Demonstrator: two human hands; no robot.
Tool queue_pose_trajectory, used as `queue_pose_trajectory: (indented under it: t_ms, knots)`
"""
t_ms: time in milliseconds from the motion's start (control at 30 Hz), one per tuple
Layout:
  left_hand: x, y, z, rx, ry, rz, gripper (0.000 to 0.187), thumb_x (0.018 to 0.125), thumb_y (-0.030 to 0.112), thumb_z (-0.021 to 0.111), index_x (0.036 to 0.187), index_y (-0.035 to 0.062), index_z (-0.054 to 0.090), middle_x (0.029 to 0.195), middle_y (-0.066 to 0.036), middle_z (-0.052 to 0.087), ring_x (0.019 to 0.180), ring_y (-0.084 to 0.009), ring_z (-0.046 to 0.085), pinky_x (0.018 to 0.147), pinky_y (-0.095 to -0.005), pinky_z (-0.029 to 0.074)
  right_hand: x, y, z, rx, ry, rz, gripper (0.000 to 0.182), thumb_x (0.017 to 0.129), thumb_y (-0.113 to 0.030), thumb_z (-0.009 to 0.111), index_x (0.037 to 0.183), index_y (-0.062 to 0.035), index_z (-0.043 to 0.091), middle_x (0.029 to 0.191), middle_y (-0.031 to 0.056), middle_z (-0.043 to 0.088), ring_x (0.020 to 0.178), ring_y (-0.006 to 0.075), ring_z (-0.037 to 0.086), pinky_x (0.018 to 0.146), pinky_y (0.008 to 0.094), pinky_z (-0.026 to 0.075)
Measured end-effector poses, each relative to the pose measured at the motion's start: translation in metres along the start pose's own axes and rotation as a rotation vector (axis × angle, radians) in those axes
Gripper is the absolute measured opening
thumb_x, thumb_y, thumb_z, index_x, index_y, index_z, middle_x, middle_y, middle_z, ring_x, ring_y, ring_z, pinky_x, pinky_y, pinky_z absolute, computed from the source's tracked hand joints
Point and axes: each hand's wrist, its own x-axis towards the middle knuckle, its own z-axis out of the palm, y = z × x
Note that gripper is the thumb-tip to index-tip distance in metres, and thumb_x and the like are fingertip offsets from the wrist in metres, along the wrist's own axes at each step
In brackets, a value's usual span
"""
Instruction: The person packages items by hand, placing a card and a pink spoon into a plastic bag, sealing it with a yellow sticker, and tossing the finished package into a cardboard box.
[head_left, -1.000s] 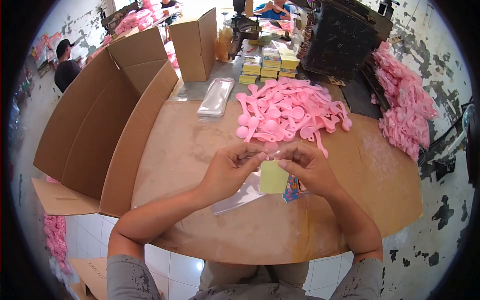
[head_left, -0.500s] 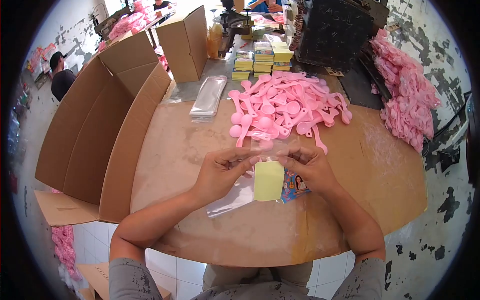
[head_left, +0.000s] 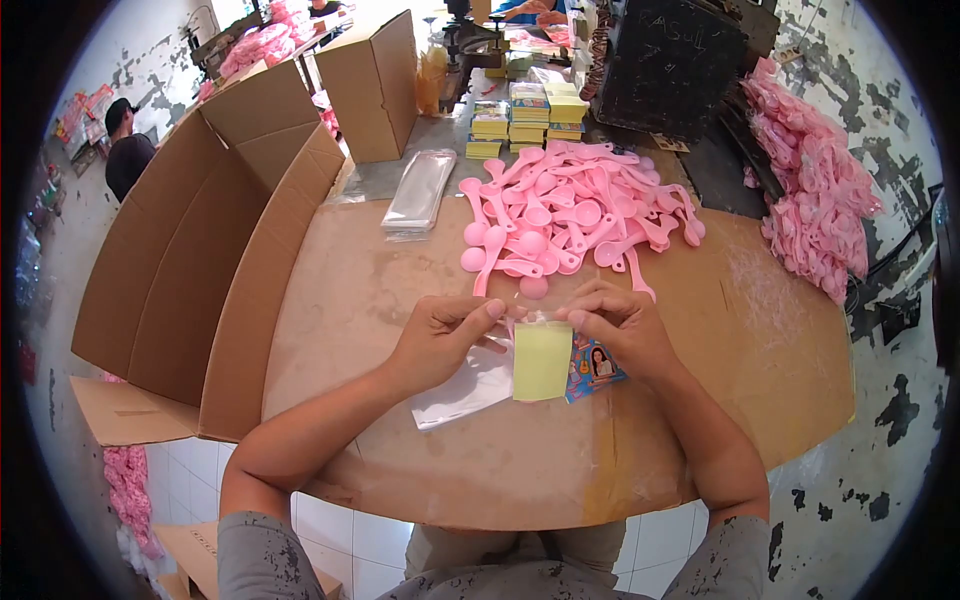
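Observation:
My left hand (head_left: 445, 335) and my right hand (head_left: 620, 325) pinch the two top corners of a small clear plastic bag. A pale yellow card (head_left: 542, 362) shows inside the bag, between the hands. Under the card's left side lie clear plastic bags (head_left: 460, 393), and a blue printed card (head_left: 594, 372) with a picture sits at its right, near my right hand. Just beyond my fingers is a heap of pink plastic spoons (head_left: 585, 215).
An open cardboard box (head_left: 250, 290) stands at the left, another box (head_left: 368, 90) behind it. Stacks of cards (head_left: 528, 115), more clear bags (head_left: 420, 190), a black box (head_left: 665, 65) and bagged pink items (head_left: 815, 190) surround the table (head_left: 780, 370). A person (head_left: 128, 155) is at far left.
The bag's upper flap, raised toward the spoons before, now appears folded down between my fingers. The yellow card has shifted slightly right.

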Motion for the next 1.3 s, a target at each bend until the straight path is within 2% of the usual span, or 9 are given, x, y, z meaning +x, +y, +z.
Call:
queue_pose_trajectory:
  t_ms: [167,300,433,567,767,967,1133,1233,1300]
  knots:
    - [-0.001,0.006,0.001,0.037,0.004,-0.040,0.030,0.107,0.022,0.059,0.119,-0.0026,0.073,0.111,-0.011,0.076,0.092,-0.0143,0.073,0.078,-0.0314,0.064,0.000,0.002,0.001,0.134,-0.031,0.018,0.017,0.091,0.000,0.076,0.108,0.0029,0.076,0.107,0.0062,0.071,0.099,0.0124,0.069,0.088,0.0278,0.056]
    - [0.002,0.003,0.000,0.021,-0.008,-0.062,0.025,0.102,0.012,0.067,0.122,-0.0032,0.071,0.113,-0.011,0.076,0.094,-0.0143,0.073,0.077,-0.0288,0.064,0.000,0.001,0.000,0.096,-0.022,0.050,0.016,0.092,-0.001,0.075,0.108,0.0036,0.075,0.107,0.0071,0.072,0.098,0.0126,0.070,0.088,0.0279,0.057]
    - [0.003,0.001,0.000,-0.049,-0.038,-0.104,0.030,0.097,0.004,0.071,0.126,-0.0040,0.068,0.115,-0.013,0.075,0.098,-0.0156,0.074,0.077,-0.0274,0.064,-0.001,0.000,0.000,0.105,-0.009,0.080,0.016,0.093,0.000,0.074,0.109,0.0036,0.074,0.106,0.0076,0.074,0.097,0.0129,0.070,0.087,0.0284,0.058]
    - [0.004,0.002,0.000,-0.028,-0.046,-0.116,0.034,0.097,0.004,0.072,0.129,-0.0036,0.067,0.116,-0.013,0.075,0.099,-0.0157,0.074,0.078,-0.0276,0.064,-0.001,-0.003,-0.001,0.100,-0.012,0.064,0.015,0.094,0.001,0.072,0.109,0.0037,0.074,0.107,0.0076,0.073,0.099,0.0130,0.070,0.088,0.0289,0.058]
    - [0.004,0.005,0.000,-0.025,-0.043,-0.087,0.035,0.098,0.006,0.072,0.131,-0.0030,0.067,0.115,-0.011,0.076,0.099,-0.0148,0.074,0.080,-0.0281,0.063,0.001,-0.003,0.009,0.153,0.042,-0.073,0.027,0.097,-0.003,0.070,0.123,0.0021,0.067,0.108,0.0066,0.072,0.097,0.0121,0.069,0.086,0.0289,0.057]
    - [0.004,0.008,-0.003,-0.001,-0.015,0.009,0.037,0.101,0.009,0.069,0.137,0.0007,0.063,0.118,-0.010,0.074,0.106,-0.0133,0.071,0.087,-0.0279,0.059,-0.004,0.001,0.007,0.032,-0.159,0.096,0.030,0.098,-0.006,0.070,0.126,0.0018,0.064,0.107,0.0057,0.072,0.093,0.0107,0.067,0.083,0.0273,0.055]
    - [0.005,0.005,0.009,-0.031,0.096,0.129,0.041,0.100,0.012,0.071,0.138,0.0018,0.060,0.115,-0.008,0.073,0.103,-0.0114,0.070,0.089,-0.0279,0.057,-0.005,-0.014,0.008,0.035,-0.128,0.153,0.028,0.098,-0.004,0.070,0.124,0.0025,0.065,0.107,0.0064,0.072,0.094,0.0100,0.067,0.083,0.0271,0.054]
    - [0.004,0.004,-0.002,-0.043,-0.139,-0.015,0.039,0.098,0.012,0.073,0.134,0.0009,0.062,0.109,-0.008,0.073,0.098,-0.0110,0.070,0.087,-0.0273,0.057,-0.005,-0.017,0.007,0.095,-0.112,0.103,0.028,0.099,-0.006,0.069,0.125,0.0008,0.066,0.108,0.0048,0.072,0.094,0.0087,0.066,0.081,0.0273,0.054]
    - [0.006,0.009,-0.014,0.084,-0.116,-0.064,0.038,0.098,0.012,0.074,0.133,0.0015,0.062,0.107,-0.007,0.073,0.095,-0.0123,0.071,0.085,-0.0272,0.058,-0.004,-0.013,0.004,0.046,-0.084,0.058,0.027,0.098,-0.008,0.069,0.124,-0.0012,0.068,0.107,0.0033,0.072,0.095,0.0089,0.066,0.080,0.0285,0.053]
